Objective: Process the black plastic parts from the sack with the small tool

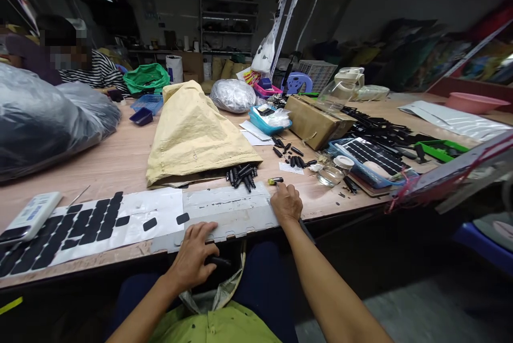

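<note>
This is a workshop. A long pale wooden work table (128, 142) holds a pile of small shiny black tubes (242, 176), a big tan cloth sack (196, 134) and a blue plastic basket (363, 164) of parts.

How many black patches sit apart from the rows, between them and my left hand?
3: one patch right of the rows, a second patch farther right on the white sheet, a third patch at its right edge, nearest your left hand.

3 stray blk pads (149, 224), 1 navy tray (141, 116), 1 pink basin (476, 102), 1 sm. jar (331, 175)
</note>
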The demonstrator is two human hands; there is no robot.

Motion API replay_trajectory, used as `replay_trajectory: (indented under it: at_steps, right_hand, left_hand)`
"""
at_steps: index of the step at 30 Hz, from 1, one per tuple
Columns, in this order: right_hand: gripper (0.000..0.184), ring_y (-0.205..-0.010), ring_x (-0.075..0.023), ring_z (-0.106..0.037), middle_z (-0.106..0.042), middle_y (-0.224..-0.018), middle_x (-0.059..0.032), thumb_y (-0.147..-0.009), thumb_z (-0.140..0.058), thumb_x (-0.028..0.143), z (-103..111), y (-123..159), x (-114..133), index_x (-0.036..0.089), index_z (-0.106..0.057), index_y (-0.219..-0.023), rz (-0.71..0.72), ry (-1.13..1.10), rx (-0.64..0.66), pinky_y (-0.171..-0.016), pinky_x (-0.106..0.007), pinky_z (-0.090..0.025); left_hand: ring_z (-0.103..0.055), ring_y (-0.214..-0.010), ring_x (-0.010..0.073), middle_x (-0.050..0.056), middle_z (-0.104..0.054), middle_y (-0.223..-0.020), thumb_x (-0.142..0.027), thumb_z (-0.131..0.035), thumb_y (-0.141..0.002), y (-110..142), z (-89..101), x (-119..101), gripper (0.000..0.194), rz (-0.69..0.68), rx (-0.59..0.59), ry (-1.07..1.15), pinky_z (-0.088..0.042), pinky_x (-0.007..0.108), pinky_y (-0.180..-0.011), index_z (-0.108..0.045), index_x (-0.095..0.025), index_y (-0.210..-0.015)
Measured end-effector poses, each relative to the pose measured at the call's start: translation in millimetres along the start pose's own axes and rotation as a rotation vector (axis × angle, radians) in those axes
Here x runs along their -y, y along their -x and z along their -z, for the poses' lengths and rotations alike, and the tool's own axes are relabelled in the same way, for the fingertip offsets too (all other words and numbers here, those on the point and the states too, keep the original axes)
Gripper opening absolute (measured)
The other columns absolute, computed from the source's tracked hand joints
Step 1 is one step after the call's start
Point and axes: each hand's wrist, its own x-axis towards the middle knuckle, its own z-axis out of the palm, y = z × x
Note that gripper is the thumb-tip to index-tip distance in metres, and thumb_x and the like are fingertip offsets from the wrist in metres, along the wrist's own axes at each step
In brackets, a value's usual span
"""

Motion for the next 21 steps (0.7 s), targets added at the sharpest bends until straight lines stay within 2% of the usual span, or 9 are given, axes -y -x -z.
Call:
replay_trajectory:
  at_steps: [3, 5, 7, 9, 12, 14, 17, 19, 21]
  right_hand:
    - [0.035, -0.091, -0.0239, -0.056, -0.061, -0.1, -0.0117, -0.086, -0.048, 0.017, 0.0, 1.1, 0.4, 0.018, -0.067, -0.116, 0.008, 0.009, -0.001, -0.068, -0.032, -0.037]
    - [0.035, -0.091, -0.0241, -0.056, -0.061, -0.1, -0.012, -0.086, -0.048, 0.017, 0.0, 1.7, 0.6, 0.018, -0.066, -0.116, 0.013, 0.019, -0.002, -0.068, -0.032, -0.037]
    - [0.034, -0.09, -0.024, -0.055, -0.061, -0.1, -0.0123, -0.087, -0.048, 0.017, -0.4, 1.9, 0.7, 0.017, -0.066, -0.116, 0.017, 0.032, -0.006, -0.067, -0.032, -0.036]
    - [0.032, -0.09, -0.0238, -0.055, -0.06, -0.099, -0.0121, -0.087, -0.048, 0.018, -1.1, 1.6, 0.8, 0.017, -0.065, -0.114, 0.02, 0.045, -0.007, -0.067, -0.031, -0.036]
    - [0.03, -0.091, -0.0239, -0.055, -0.059, -0.099, -0.0116, -0.087, -0.048, 0.018, -1.8, 0.5, 0.6, 0.016, -0.065, -0.113, 0.027, 0.054, 0.003, -0.067, -0.031, -0.036]
    - [0.029, -0.091, -0.0242, -0.055, -0.059, -0.099, -0.0114, -0.087, -0.048, 0.018, -1.7, -0.3, 0.5, 0.017, -0.064, -0.112, 0.032, 0.054, 0.01, -0.067, -0.031, -0.036]
    - [0.029, -0.091, -0.0243, -0.054, -0.058, -0.099, -0.0114, -0.087, -0.048, 0.019, -1.0, -1.0, 0.3, 0.017, -0.062, -0.112, 0.037, 0.057, 0.007, -0.067, -0.031, -0.037]
    - [0.029, -0.09, -0.024, -0.054, -0.058, -0.099, -0.0113, -0.087, -0.048, 0.018, -1.1, -1.2, 0.1, 0.017, -0.061, -0.113, 0.04, 0.06, 0.003, -0.067, -0.032, -0.037]
    - [0.028, -0.09, -0.0236, -0.053, -0.058, -0.099, -0.011, -0.087, -0.048, 0.018, -1.9, -1.4, -0.2, 0.017, -0.06, -0.113, 0.04, 0.061, 0.002, -0.067, -0.032, -0.037]
  left_hand:
    - [-0.027, -0.136, 0.0386, 0.005, -0.033, -0.153, -0.013, -0.073, -0.063, 13.7, -6.6, -5.6, 0.029, -0.003, -0.029, -0.023, -0.024, 0.057, -0.109, -0.068, -0.026, -0.088]
    - [-0.03, -0.134, 0.0378, 0.006, -0.038, -0.149, -0.017, -0.074, -0.062, 11.3, -7.3, -9.5, 0.034, 0.015, -0.064, 0.012, -0.028, 0.055, -0.107, -0.067, -0.027, -0.094]
    - [-0.04, -0.126, 0.0341, 0.007, -0.05, -0.137, -0.021, -0.073, -0.067, -2.8, -4.6, -13.0, 0.032, 0.039, -0.117, 0.048, -0.034, 0.051, -0.103, -0.067, -0.027, -0.098]
    - [-0.05, -0.113, 0.0289, 0.007, -0.061, -0.118, -0.026, -0.068, -0.076, -29.8, 0.5, -15.6, 0.024, 0.074, -0.179, 0.068, -0.039, 0.045, -0.096, -0.066, -0.025, -0.1]
    - [-0.055, -0.097, 0.0242, 0.006, -0.065, -0.1, -0.031, -0.062, -0.083, -90.1, 8.6, -18.4, 0.02, 0.153, -0.258, 0.064, -0.042, 0.039, -0.087, -0.066, -0.022, -0.101]
    - [-0.054, -0.099, 0.0244, 0.006, -0.065, -0.101, -0.034, -0.064, -0.082, -136.0, 11.6, -20.1, 0.024, 0.188, -0.282, 0.028, -0.041, 0.037, -0.087, -0.067, -0.021, -0.102]
    - [-0.053, -0.101, 0.0259, 0.008, -0.064, -0.101, -0.04, -0.062, -0.083, -196.8, 9.9, -22.1, 0.027, 0.263, -0.248, -0.097, -0.041, 0.036, -0.084, -0.069, -0.021, -0.101]
    - [-0.052, -0.103, 0.0275, 0.009, -0.063, -0.102, -0.041, -0.063, -0.082, -225.5, 5.6, -22.2, 0.027, 0.294, -0.215, -0.174, -0.04, 0.037, -0.085, -0.071, -0.02, -0.097]
    - [-0.051, -0.105, 0.0287, 0.011, -0.063, -0.102, -0.04, -0.063, -0.082, -243.9, 0.6, -21.1, 0.025, 0.31, -0.185, -0.227, -0.039, 0.039, -0.086, -0.071, -0.018, -0.093]
